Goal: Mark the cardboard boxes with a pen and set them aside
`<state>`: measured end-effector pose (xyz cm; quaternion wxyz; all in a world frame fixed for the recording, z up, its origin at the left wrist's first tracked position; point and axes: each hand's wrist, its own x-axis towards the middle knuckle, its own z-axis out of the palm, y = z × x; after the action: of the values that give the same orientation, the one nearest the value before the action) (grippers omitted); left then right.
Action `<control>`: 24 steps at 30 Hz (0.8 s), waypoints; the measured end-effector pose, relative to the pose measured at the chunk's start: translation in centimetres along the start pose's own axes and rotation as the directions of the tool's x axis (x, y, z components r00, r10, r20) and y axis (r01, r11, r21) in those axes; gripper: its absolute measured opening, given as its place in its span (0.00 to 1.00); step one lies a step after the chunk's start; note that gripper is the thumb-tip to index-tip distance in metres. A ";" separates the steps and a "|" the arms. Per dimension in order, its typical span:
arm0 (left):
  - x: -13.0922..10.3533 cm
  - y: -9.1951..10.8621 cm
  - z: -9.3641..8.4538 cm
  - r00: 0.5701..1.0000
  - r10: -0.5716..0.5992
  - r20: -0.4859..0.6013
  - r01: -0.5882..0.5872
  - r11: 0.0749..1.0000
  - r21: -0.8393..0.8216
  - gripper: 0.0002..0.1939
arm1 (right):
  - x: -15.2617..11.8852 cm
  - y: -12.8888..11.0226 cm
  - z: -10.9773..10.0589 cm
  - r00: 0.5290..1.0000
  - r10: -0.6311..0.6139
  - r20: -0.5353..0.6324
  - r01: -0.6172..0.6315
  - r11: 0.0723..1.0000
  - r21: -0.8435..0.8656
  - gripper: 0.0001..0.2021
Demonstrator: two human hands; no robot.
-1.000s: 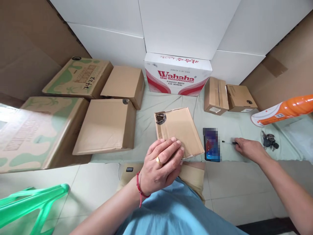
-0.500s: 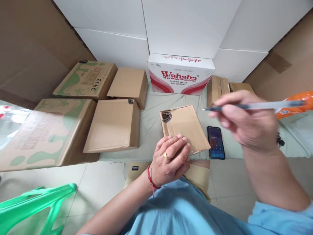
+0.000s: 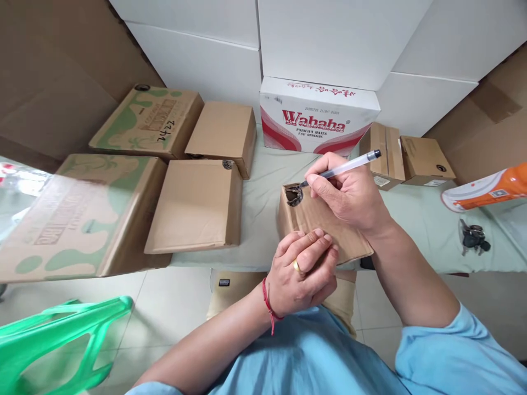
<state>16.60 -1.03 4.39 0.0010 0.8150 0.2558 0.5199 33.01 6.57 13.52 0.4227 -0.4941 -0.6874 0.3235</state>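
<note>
1. Right hand [image 3: 349,197] grasps a translucent-barrelled pen [image 3: 354,163] between thumb and fingers, with the writing end down, over the top of the small cardboard box [image 3: 319,219].
2. This box lies on the pale green tablecloth [image 3: 261,219], near the table's front edge; I take it as landmark for all places.
3. At the box's far left corner is a hole [image 3: 293,195] with a ragged black rim. The pen's tip is at the right side of this rim; I cannot tell if it touches. If the tip catches in the uneven rim, it could skid or scratch, and with a weak grasp the pen could fall inside.
4. Left hand [image 3: 304,269] lies upon the box's near part, fingers together. I cannot tell whether it clasps the edge or only presses. Too strong pressing could bend the cardboard or tip the box toward the person; too light pressing could let it slide.
5. Right forearm passes over the box's near right corner. Just beside this corner a dark flat thing [image 3: 365,263] is mostly hidden; a careless elbow could push it off the table.
</note>
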 end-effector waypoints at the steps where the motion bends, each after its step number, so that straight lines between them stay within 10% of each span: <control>1: 0.0 0.0 0.1 1.000 -0.001 -0.005 0.001 1.000 -0.002 0.15 | 0.1 0.0 0.0 1.000 0.003 0.018 -0.002 1.000 -0.003 0.07; 24: -0.1 0.1 0.2 0.999 -0.029 -0.012 0.029 1.000 -0.011 0.15 | 0.3 -0.7 0.2 0.998 0.060 -0.019 -0.061 0.995 -0.077 0.06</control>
<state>16.76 -1.12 4.27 0.0116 0.8081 0.2649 0.5260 32.48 6.67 14.09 0.3990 -0.5333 -0.6806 0.3052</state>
